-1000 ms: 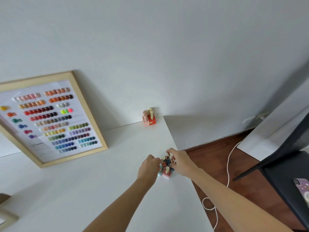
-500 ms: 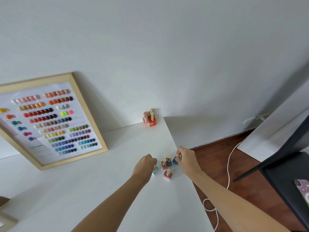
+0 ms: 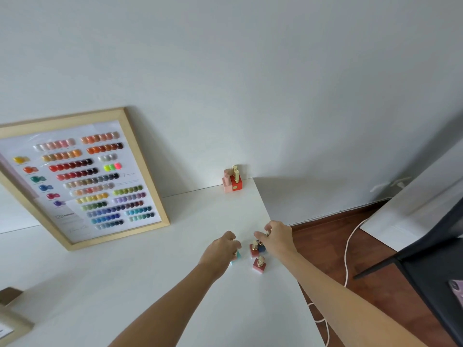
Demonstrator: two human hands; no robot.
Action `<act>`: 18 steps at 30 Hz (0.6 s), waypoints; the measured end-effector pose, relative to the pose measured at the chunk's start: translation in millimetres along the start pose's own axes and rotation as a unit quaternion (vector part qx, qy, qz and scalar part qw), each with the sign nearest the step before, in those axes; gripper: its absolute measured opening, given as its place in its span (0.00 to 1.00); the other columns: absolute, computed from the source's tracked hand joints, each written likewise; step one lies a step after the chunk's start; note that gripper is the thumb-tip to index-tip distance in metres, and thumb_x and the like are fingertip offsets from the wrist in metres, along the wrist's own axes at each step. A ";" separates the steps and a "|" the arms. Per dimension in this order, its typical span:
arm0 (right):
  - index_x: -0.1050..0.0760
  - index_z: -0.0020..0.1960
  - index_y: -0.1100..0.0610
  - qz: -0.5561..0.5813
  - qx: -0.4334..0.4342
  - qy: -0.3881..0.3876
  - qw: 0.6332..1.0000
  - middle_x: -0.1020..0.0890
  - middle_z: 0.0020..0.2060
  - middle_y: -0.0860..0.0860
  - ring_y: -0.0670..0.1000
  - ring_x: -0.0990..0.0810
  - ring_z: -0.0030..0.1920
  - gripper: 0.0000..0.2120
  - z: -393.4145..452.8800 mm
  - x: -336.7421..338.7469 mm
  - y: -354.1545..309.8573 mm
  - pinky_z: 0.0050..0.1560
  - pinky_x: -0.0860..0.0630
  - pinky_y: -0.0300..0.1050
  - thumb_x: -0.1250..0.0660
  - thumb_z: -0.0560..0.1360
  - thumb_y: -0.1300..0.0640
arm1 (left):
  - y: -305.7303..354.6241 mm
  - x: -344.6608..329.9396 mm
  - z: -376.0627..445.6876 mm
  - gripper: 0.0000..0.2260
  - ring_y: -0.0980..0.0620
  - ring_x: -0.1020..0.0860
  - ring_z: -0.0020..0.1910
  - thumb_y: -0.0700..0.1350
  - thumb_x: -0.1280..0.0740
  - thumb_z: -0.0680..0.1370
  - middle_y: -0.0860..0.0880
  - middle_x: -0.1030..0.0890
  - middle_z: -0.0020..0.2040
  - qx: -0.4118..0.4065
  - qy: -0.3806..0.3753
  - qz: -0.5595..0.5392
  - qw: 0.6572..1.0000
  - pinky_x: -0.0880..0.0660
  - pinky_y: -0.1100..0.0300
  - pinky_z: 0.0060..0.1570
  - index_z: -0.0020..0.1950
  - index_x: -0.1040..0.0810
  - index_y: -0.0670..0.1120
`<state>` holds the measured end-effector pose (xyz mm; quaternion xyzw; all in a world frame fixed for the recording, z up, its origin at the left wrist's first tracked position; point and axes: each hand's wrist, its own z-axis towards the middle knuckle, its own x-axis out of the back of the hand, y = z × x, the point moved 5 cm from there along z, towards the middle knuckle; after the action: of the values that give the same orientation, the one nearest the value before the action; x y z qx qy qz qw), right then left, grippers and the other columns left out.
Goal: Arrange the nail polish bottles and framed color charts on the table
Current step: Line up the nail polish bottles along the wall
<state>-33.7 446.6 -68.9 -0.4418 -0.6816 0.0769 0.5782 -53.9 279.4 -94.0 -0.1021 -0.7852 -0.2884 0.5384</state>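
A wood-framed color chart (image 3: 82,176) leans against the wall at the left of the white table (image 3: 155,284). A red and a pink nail polish bottle (image 3: 233,182) stand together at the table's far right corner. Near the right edge, my left hand (image 3: 221,251) is closed around a teal bottle (image 3: 236,256). My right hand (image 3: 276,237) is curled over a blue bottle (image 3: 261,248); whether it grips it I cannot tell. A dark red bottle (image 3: 254,250) and a pink-red bottle (image 3: 259,265) stand between and just below the hands.
The corner of a second wooden frame (image 3: 12,326) shows at the lower left. Right of the table is wooden floor with a white cable (image 3: 347,249) and a dark chair (image 3: 431,274) holding a phone (image 3: 457,291).
Both hands have drawn apart from the tight cluster of bottles. The bottles now stand spread out, and the left hand has shifted left with the teal bottle.
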 end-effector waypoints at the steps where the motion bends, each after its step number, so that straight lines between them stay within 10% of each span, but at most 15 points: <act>1: 0.24 0.55 0.64 -0.008 -0.007 0.000 1.000 0.20 0.50 0.57 0.56 0.22 0.53 0.18 0.7 0.1 -1.2 0.47 0.29 0.42 0.29 0.72 0.52 | 0.2 0.4 0.3 0.13 0.45 0.21 0.56 0.38 0.37 0.80 0.49 0.29 0.67 0.001 0.000 -0.002 1.000 0.24 0.56 0.56 0.63 0.22 0.47; 15: 0.22 0.51 0.67 -0.166 0.063 0.005 0.984 0.17 0.48 0.61 0.61 0.20 0.53 0.10 7.2 -1.1 -14.5 0.51 0.20 0.53 0.38 0.72 0.71 | -6.4 1.9 1.6 0.11 0.44 0.20 0.53 0.37 0.36 0.78 0.46 0.21 0.58 0.027 0.008 -0.069 0.997 0.23 0.54 0.55 0.58 0.19 0.45; 18: 0.22 0.53 0.66 -0.168 0.076 -0.008 0.983 0.18 0.50 0.61 0.58 0.19 0.51 0.11 12.8 -0.7 -14.3 0.44 0.22 0.41 0.37 0.74 0.70 | -9.7 4.4 4.2 0.11 0.44 0.20 0.51 0.35 0.37 0.77 0.45 0.20 0.56 0.023 0.001 -0.061 0.998 0.23 0.53 0.54 0.55 0.18 0.44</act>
<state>-52.1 442.8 -64.7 -0.2754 -0.7428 0.0339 0.6094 -63.5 273.2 -94.4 -0.0413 -0.7959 -0.3026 0.5228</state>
